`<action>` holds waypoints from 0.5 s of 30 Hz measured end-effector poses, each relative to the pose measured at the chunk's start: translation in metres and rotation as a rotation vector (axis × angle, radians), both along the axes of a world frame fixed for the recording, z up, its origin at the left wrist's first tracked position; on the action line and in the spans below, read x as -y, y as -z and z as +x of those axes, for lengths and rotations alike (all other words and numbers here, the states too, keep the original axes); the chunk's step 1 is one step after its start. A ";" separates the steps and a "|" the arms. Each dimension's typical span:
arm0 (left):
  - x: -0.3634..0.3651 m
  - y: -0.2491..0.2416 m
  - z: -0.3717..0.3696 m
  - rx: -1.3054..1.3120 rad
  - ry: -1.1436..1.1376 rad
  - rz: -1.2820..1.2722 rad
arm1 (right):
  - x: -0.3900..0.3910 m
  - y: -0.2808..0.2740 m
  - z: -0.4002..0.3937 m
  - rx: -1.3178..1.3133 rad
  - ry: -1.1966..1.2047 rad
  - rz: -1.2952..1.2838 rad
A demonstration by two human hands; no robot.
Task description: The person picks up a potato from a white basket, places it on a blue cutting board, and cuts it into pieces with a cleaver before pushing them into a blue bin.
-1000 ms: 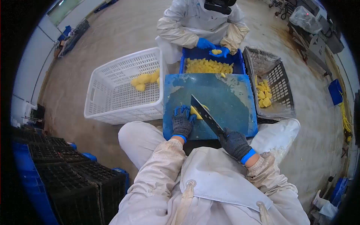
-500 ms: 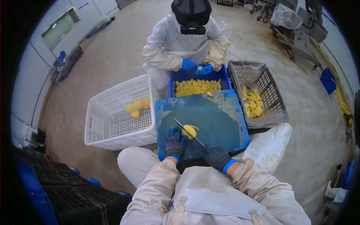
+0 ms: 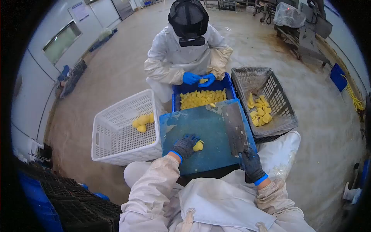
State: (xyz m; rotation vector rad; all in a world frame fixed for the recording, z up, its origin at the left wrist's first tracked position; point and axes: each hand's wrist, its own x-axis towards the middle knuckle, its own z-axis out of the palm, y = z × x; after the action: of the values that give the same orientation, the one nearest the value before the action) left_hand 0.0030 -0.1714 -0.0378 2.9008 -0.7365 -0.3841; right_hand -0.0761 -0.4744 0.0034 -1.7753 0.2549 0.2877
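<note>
My left hand, in a dark knit glove, rests on the blue cutting board and grips cut yellow potato that pokes out beside its fingers. A wide-bladed cleaver is in my right hand, also gloved. The blade lies flat over the board's right side and points away from me. My right fingers are wrapped around its handle, which is mostly hidden. One small yellow piece sits at the board's far edge.
A white crate with peeled potatoes stands left. Beyond the board is a blue bin of chunks. A black crate with larger pieces is at right. Opposite sits a co-worker in blue gloves, holding a piece.
The cleaver has left the potato and swung right, now lying flat along the board's right side. My right hand moved right; my left hand shifted right onto the cut potato.
</note>
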 end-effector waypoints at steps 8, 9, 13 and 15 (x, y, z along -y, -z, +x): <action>0.017 0.026 -0.011 0.052 -0.444 -0.135 | -0.001 0.008 0.001 -0.022 0.050 0.279; 0.024 0.029 -0.010 0.047 -0.566 -0.124 | -0.002 0.010 0.001 -0.023 0.052 0.282; 0.038 0.035 -0.010 0.059 -0.712 -0.133 | -0.004 0.024 0.001 0.111 0.012 0.170; 0.033 0.036 -0.013 0.152 -0.651 -0.222 | -0.003 0.022 0.002 0.135 0.000 0.140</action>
State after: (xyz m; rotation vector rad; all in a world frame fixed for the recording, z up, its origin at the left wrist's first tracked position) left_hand -0.0095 -0.2044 -0.0737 2.7642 0.1663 -0.0041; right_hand -0.0743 -0.4712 -0.0190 -1.6480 0.1347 0.1805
